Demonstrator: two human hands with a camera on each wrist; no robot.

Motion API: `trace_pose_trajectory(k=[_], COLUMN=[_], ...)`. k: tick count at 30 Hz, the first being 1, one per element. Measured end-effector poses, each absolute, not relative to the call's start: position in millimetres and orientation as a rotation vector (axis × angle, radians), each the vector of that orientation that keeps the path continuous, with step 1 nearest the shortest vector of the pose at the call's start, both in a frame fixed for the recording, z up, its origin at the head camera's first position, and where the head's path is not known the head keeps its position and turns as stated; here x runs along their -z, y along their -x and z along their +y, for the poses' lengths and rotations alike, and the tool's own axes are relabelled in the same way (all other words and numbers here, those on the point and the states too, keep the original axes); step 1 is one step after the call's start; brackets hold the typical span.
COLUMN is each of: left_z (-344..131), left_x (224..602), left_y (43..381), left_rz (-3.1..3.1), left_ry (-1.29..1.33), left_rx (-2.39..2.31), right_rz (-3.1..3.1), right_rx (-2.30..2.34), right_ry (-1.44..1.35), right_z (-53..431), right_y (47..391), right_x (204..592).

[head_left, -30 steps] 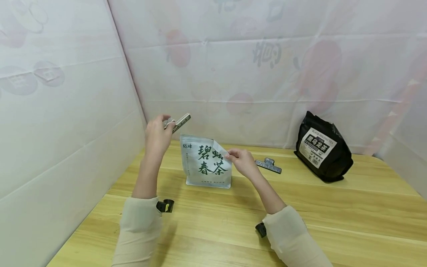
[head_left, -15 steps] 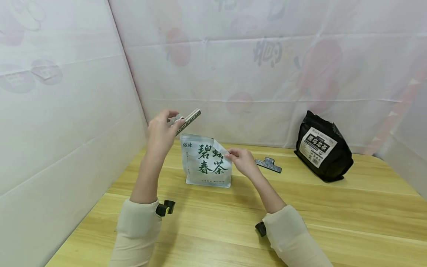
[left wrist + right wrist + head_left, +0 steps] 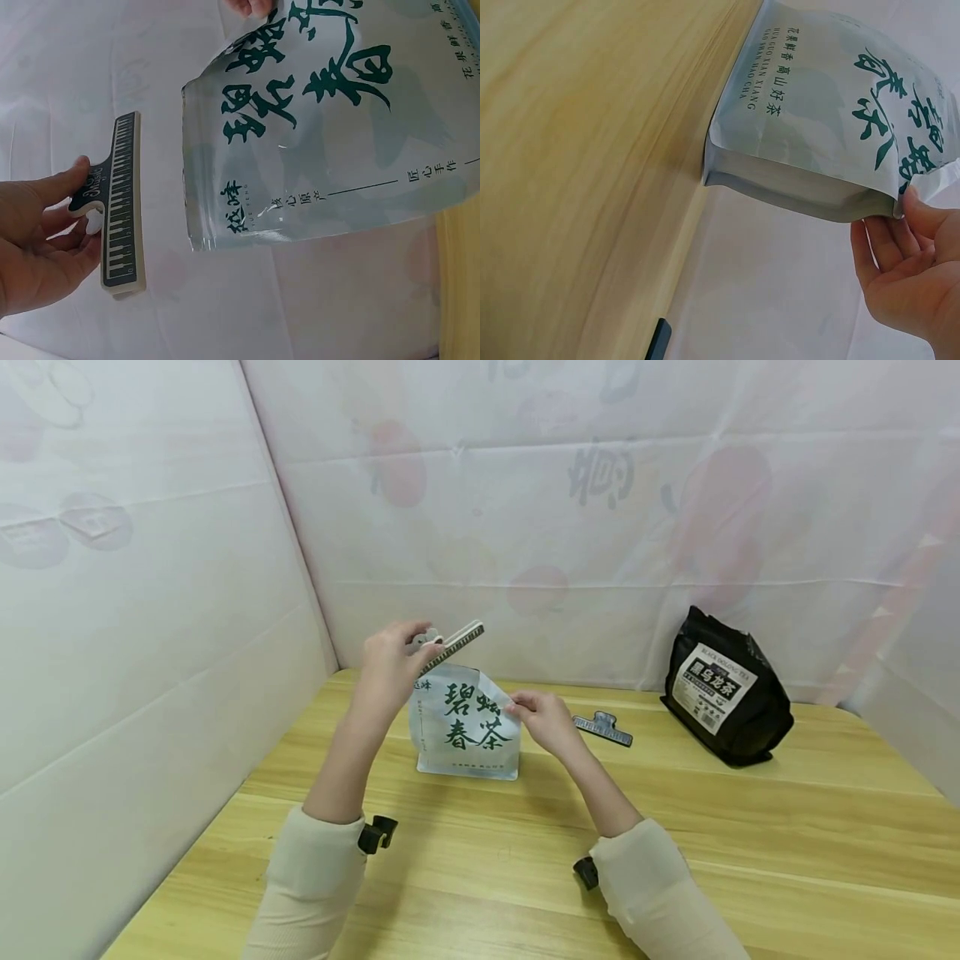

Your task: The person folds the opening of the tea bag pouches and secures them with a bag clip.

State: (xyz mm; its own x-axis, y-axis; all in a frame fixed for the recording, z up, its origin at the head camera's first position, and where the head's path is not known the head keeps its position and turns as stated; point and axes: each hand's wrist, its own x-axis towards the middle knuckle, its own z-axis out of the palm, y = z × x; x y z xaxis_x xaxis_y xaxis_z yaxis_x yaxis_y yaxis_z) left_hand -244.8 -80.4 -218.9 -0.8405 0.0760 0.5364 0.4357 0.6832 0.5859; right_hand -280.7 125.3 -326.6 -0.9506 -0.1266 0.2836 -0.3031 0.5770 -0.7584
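Left hand point(image 3: 392, 662) pinches clip point(image 3: 124, 206), apparently clear of bag point(image 3: 322, 142), whose edge right hand point(image 3: 547, 723) pinches.

Open gap between the piano-key clip point(image 3: 124, 210) in the left hand point(image 3: 390, 662) and the top edge of the Biluochun tea pouch point(image 3: 465, 739). Right hand point(image 3: 549, 724) blocks passage at pouch's upper right side. Rightward of right fingers: second piano-key clip point(image 3: 602, 728), low, near; black oolong tea bag point(image 3: 726, 727), tall, well apart; room between. Fabric backdrop point(image 3: 480, 518) bounds room behind the fingers. Tabletop point(image 3: 480, 860) nearer than the fingers: free.
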Motion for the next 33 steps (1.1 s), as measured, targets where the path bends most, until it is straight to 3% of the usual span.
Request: trace_pose_trajectory(k=[14, 33], left_z=[-61, -41], left_x=[216, 194], left_y=[247, 268], left_rz=[-2.530, -2.678], left_ry=[0.480, 0.803], left_rx=[0.921, 0.468], right_rz=[-2.604, -2.595], right_rx=[-1.320, -1.288], right_ry=[-0.388, -0.435], right_z=[125, 127], right_y=[282, 281], right_x=[326, 326])
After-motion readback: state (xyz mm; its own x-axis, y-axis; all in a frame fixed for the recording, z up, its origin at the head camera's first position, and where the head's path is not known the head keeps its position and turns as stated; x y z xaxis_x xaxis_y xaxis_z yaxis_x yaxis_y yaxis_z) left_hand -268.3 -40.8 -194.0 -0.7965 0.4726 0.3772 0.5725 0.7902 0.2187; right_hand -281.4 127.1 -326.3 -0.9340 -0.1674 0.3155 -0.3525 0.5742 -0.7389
